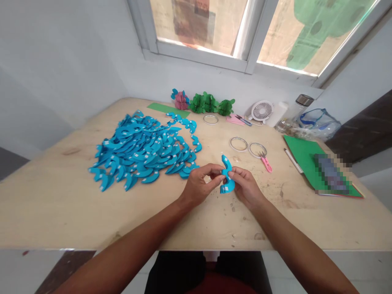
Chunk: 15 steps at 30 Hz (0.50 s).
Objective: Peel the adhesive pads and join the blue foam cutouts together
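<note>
A curved blue paper piece (227, 175) with small white tabs is held upright just above the wooden table (61, 196). My left hand (200, 183) pinches its left side with thumb and fingers closed. My right hand (245, 185) pinches its right side, fingers pressed together on it. A large heap of similar blue pieces (143, 149) lies to the left of my hands, within reach.
Two tape rings (239, 143) and small pink snips (266, 161) lie beyond my hands. Green paper sheets (309, 161) lie right. At the back stand green paper flowers (211, 103), a pink-blue paper flower (180, 99), a small fan (262, 110), a jar (298, 107) and a plastic bag (318, 123).
</note>
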Motion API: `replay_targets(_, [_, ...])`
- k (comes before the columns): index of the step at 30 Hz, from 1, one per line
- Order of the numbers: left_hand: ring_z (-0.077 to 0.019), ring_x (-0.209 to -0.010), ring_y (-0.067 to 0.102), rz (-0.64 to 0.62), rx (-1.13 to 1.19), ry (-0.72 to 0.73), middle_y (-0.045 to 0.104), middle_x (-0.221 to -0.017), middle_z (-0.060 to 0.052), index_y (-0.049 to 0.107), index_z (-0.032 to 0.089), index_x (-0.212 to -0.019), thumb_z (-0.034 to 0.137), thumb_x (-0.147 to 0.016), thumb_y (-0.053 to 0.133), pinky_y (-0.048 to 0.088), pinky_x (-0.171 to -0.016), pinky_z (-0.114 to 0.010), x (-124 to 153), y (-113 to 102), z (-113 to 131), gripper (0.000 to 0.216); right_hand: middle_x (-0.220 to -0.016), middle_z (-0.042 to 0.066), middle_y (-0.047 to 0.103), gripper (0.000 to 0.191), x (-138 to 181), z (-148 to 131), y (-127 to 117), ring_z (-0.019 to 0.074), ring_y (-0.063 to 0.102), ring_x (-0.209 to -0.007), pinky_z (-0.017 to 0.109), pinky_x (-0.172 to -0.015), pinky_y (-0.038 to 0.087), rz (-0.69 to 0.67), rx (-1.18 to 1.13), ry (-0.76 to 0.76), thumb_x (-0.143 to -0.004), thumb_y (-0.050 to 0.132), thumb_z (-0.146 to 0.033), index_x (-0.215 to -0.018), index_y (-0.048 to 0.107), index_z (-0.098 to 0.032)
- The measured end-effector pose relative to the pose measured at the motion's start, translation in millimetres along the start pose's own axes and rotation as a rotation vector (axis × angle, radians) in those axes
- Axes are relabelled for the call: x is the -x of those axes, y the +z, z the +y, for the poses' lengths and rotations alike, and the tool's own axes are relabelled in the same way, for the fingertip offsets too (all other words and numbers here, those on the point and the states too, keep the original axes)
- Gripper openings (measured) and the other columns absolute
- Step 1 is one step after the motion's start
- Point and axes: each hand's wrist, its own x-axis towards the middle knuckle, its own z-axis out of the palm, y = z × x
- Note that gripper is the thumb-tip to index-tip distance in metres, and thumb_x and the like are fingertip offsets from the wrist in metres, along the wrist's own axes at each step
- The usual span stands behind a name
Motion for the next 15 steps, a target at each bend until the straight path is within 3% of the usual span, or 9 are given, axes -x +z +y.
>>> replay_targets(15, [-0.0144,-0.069,0.062,-0.037,0.034,-0.08,0.069,-0.075,-0.003,0.067,0.017,-0.081,0.022,-0.074,0.061,0.048,-0.064,-0.024,0.2,0.5,1.5,0.01,-0.055,-0.001,0.059,0.022,-1.8,4.3,-0.1,0.0108,0.049,-0.051,0.023,-0.051,0.039,0.083,0.158,-0.091,-0.068,0.07,-0.034,-0.06,0.059,-0.017])
